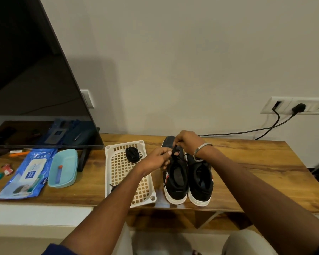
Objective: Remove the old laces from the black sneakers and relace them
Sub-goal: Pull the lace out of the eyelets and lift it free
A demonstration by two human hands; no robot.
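1. The black low-top sneakers with white soles (pixel 187 178) sit side by side on the wooden table (pixel 256 162), right of the white plastic lattice tray (pixel 116 170).
2. Both the left hand (pixel 157 159) and right hand (pixel 187 142) pinch the thin black lace (pixel 174 150) over the left shoe.
3. Tug unevenly and one end probably slips out of its eyelet.
4. The hands hide the eyelets, so progress is anyone's guess.

Both hands work a black lace on the left sneaker

The left hand (pixel 156 159) and right hand (pixel 187 141) pinch the black lace (pixel 174 150) above the left sneaker (pixel 175 179); the right sneaker (pixel 200 181) touches it, beside a white basket (pixel 118 172) holding a coiled lace (pixel 132 153).
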